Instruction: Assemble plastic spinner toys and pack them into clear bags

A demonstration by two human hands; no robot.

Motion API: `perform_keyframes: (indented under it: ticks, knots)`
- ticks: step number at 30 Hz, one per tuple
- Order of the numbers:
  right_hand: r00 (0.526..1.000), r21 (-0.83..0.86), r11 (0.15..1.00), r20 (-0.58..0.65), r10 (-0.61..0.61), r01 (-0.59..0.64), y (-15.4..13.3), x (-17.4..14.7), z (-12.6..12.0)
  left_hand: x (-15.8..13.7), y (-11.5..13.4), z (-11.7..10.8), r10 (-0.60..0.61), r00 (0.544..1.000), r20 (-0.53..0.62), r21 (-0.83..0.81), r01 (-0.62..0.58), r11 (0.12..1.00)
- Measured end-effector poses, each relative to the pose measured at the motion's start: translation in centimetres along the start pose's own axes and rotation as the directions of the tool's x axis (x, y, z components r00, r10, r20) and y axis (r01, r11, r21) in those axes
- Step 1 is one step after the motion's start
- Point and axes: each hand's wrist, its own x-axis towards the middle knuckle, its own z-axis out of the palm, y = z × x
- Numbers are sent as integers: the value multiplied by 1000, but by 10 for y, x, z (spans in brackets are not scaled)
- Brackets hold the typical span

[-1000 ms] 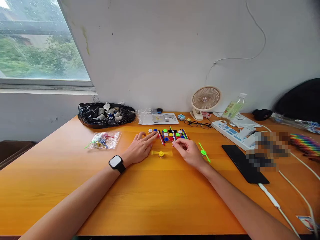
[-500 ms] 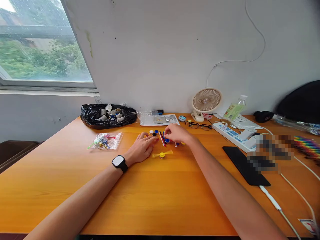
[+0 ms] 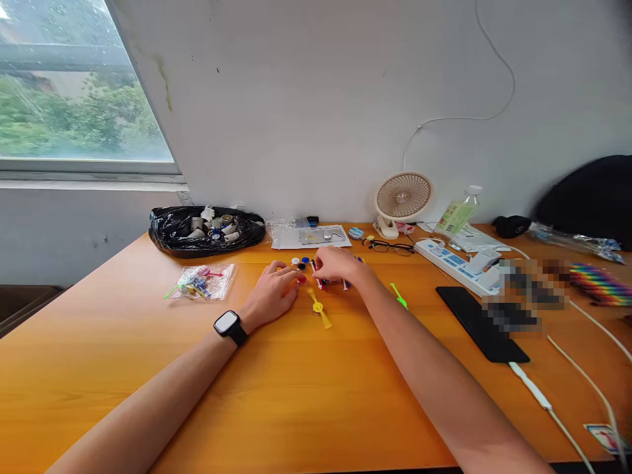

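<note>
My left hand (image 3: 270,293), with a black watch (image 3: 230,325) on its wrist, rests on the table with fingers stretched out. Its fingertips are beside a small red disc (image 3: 301,280). My right hand (image 3: 336,264) is pinched low over a group of small plastic parts, and its fingers hide what they grip. At its fingertips lies a thin white and red stick (image 3: 316,275). White (image 3: 295,261), blue (image 3: 305,260) and black (image 3: 301,266) discs lie between the hands. In front of them is a blurred yellow two-bladed spinner (image 3: 318,308).
A clear bag of coloured parts (image 3: 210,281) lies left, with a black bag (image 3: 197,245) behind it. A bright green piece (image 3: 399,297) is beside my right forearm. Glasses (image 3: 390,247), a fan (image 3: 403,196), a power strip (image 3: 457,266) and a phone (image 3: 481,322) stand or lie rightward.
My right hand has shifted left, toward my left hand. The yellow spinner's blades have turned from sideways to slanting. The red disc and the green piece have come into sight.
</note>
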Motion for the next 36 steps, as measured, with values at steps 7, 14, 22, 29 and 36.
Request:
perform_keyframes:
  ticks: [7,14,22,29,36]
  knots:
    - [1000,-56,998,-8,0,0,-3,4,5,-1,0,-1,-11,1000,-21,-8,11,1000]
    - [1000,-67,998,2,2,-2,-3,6,9,0,0,0,-22,999,-37,-14,21,1000]
    - [999,-65,998,29,16,-14,-4,6,9,1,3,-2,-30,999,-38,-33,28,999]
    - [999,-59,998,22,35,-34,-5,6,8,1,2,-2,-32,999,-36,-33,31,999]
    - [995,-23,995,28,99,-99,-9,8,12,1,1,-1,-28,999,-33,-31,27,999]
